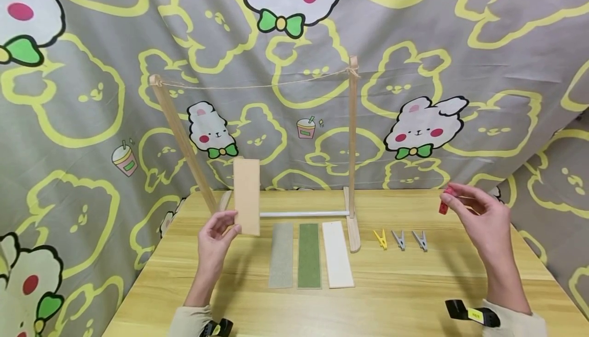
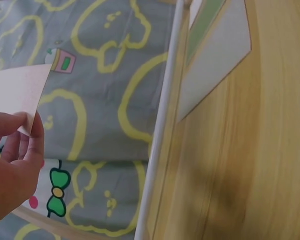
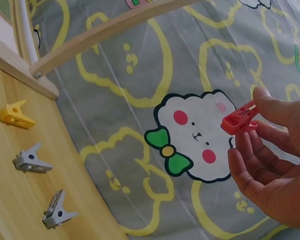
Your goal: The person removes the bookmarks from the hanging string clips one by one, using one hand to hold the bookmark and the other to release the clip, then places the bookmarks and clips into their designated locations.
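Note:
My left hand [image 1: 217, 237] pinches a tan rectangular card [image 1: 247, 196] by its lower left edge and holds it upright above the table. In the left wrist view, thumb and fingers grip that card [image 2: 19, 90] at its edge. On the right, my right hand [image 1: 483, 219] pinches a red clothespin [image 1: 444, 201] between thumb and fingers, raised over the table. The right wrist view shows the red clothespin [image 3: 240, 119] held by its handle end. Side by side on the table lie a grey card [image 1: 281, 256], a green card [image 1: 309, 256] and a white card [image 1: 338, 255].
A wooden frame with a left post [image 1: 184, 142], a right post [image 1: 353, 142] and a white crossbar [image 1: 303, 214] stands at the back. A thin string [image 1: 257, 87] sags between the post tops. Right of it lie a yellow clothespin [image 1: 380, 240] and grey clothespins [image 1: 399, 240]. A patterned curtain [image 1: 294, 137] hangs behind.

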`<state>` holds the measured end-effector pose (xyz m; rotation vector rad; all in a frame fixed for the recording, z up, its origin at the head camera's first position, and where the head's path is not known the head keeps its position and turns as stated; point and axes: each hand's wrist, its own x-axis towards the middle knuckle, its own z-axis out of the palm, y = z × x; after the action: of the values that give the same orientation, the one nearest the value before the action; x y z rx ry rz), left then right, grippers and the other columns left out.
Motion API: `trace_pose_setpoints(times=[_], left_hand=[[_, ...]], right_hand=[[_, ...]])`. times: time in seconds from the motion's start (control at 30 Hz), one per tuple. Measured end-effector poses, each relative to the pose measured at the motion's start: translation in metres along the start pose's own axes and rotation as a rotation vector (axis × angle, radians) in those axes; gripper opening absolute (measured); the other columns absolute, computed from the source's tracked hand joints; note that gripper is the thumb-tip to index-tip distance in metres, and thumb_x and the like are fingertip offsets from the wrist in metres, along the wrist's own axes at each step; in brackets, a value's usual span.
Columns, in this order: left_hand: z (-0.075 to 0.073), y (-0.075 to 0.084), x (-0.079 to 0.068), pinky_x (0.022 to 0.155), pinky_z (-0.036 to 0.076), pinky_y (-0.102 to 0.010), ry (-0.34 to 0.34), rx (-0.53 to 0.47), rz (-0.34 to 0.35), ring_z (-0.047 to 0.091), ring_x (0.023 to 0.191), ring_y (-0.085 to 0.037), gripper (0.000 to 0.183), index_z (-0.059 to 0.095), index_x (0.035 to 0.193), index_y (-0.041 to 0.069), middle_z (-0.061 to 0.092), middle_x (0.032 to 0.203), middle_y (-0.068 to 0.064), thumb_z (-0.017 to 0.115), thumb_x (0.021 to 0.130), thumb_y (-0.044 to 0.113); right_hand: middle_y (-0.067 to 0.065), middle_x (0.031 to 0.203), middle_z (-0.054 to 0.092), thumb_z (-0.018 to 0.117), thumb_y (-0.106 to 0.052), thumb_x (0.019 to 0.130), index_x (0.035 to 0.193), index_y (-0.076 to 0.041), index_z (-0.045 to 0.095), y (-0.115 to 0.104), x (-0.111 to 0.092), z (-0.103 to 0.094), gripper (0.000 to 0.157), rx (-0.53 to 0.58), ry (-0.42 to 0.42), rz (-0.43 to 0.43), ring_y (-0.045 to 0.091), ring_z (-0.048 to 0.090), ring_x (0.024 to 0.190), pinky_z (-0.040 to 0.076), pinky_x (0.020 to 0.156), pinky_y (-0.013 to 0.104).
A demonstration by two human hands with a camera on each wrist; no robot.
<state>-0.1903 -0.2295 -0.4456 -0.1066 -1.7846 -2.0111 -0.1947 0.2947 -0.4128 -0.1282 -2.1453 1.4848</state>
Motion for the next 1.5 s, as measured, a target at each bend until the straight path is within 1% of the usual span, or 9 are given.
trace_pose_setpoints(times=[0.23, 0.37, 0.63, 0.87, 0.97, 1.07, 1.2, 1.37, 1.5], left_hand=[[-0.004, -0.001, -0.003, 0.079, 0.059, -0.021, -0.007, 0.031, -0.01, 0.068, 0.092, -0.014, 0.039, 0.057, 0.114, -0.024, 0.073, 0.103, -0.002, 0.063, 0.077, -0.032], [-0.006, -0.002, -0.004, 0.079, 0.059, -0.021, -0.032, 0.046, 0.0, 0.068, 0.094, -0.014, 0.039, 0.057, 0.114, -0.023, 0.072, 0.105, -0.003, 0.065, 0.077, -0.031], [-0.013, -0.007, -0.008, 0.074, 0.06, -0.021, -0.078, 0.058, 0.024, 0.068, 0.093, -0.017, 0.038, 0.061, 0.115, -0.023, 0.07, 0.116, -0.007, 0.066, 0.078, -0.03], [-0.017, -0.01, -0.009, 0.074, 0.06, -0.02, -0.088, 0.085, 0.014, 0.067, 0.093, -0.015, 0.039, 0.062, 0.116, -0.021, 0.07, 0.118, -0.006, 0.068, 0.079, -0.028], [-0.018, -0.01, -0.009, 0.075, 0.06, -0.021, -0.095, 0.088, 0.006, 0.067, 0.093, -0.015, 0.039, 0.061, 0.116, -0.021, 0.069, 0.118, -0.006, 0.069, 0.079, -0.027], [-0.019, -0.011, -0.01, 0.075, 0.06, -0.021, -0.098, 0.098, -0.009, 0.068, 0.094, -0.016, 0.04, 0.061, 0.117, -0.021, 0.068, 0.118, -0.005, 0.069, 0.078, -0.027], [-0.02, -0.011, -0.011, 0.076, 0.06, -0.021, -0.098, 0.12, -0.033, 0.068, 0.095, -0.015, 0.041, 0.062, 0.118, -0.02, 0.067, 0.119, -0.005, 0.069, 0.078, -0.026], [-0.024, -0.012, -0.012, 0.076, 0.06, -0.022, -0.112, 0.147, -0.05, 0.069, 0.094, -0.015, 0.039, 0.066, 0.115, -0.014, 0.066, 0.12, -0.011, 0.071, 0.078, -0.025], [-0.027, -0.014, -0.014, 0.076, 0.06, -0.023, -0.128, 0.17, -0.058, 0.068, 0.094, -0.016, 0.038, 0.065, 0.115, -0.015, 0.068, 0.118, -0.011, 0.072, 0.078, -0.024]], right_hand=[[-0.024, 0.097, 0.071, 0.082, -0.014, 0.089, 0.124, -0.003, 0.072, 0.008, 0.002, -0.004, 0.037, -0.002, 0.013, 0.031, -0.004, 0.065, 0.085, 0.046, 0.063, 0.009], [-0.025, 0.096, 0.071, 0.083, -0.015, 0.089, 0.124, -0.005, 0.073, 0.011, 0.003, -0.006, 0.038, -0.003, 0.02, 0.052, -0.005, 0.065, 0.084, 0.046, 0.062, 0.01], [-0.024, 0.101, 0.068, 0.081, -0.013, 0.09, 0.124, -0.002, 0.072, 0.021, 0.006, -0.01, 0.037, -0.014, -0.039, 0.029, -0.007, 0.064, 0.085, 0.047, 0.066, 0.006], [-0.024, 0.099, 0.07, 0.08, -0.011, 0.09, 0.121, -0.006, 0.074, 0.026, 0.008, -0.013, 0.032, 0.015, -0.062, 0.029, -0.007, 0.065, 0.084, 0.047, 0.07, 0.005], [-0.023, 0.099, 0.07, 0.08, -0.01, 0.09, 0.122, -0.004, 0.073, 0.03, 0.008, -0.014, 0.033, 0.013, -0.074, 0.021, -0.007, 0.066, 0.084, 0.049, 0.071, 0.005], [-0.027, 0.098, 0.07, 0.081, -0.014, 0.09, 0.123, -0.001, 0.072, 0.034, 0.008, -0.015, 0.036, -0.025, -0.077, 0.029, -0.008, 0.065, 0.083, 0.049, 0.07, 0.006], [-0.032, 0.094, 0.066, 0.08, -0.025, 0.091, 0.124, 0.0, 0.071, 0.037, 0.009, -0.018, 0.042, -0.11, -0.093, 0.045, -0.009, 0.062, 0.081, 0.048, 0.066, 0.007], [-0.032, 0.086, 0.063, 0.08, -0.031, 0.091, 0.121, 0.003, 0.071, 0.044, 0.01, -0.018, 0.046, -0.203, -0.129, 0.032, -0.011, 0.059, 0.076, 0.047, 0.063, 0.008], [-0.031, 0.084, 0.063, 0.08, -0.034, 0.091, 0.119, 0.003, 0.071, 0.052, 0.01, -0.015, 0.048, -0.231, -0.152, 0.058, -0.011, 0.059, 0.075, 0.046, 0.063, 0.009]])
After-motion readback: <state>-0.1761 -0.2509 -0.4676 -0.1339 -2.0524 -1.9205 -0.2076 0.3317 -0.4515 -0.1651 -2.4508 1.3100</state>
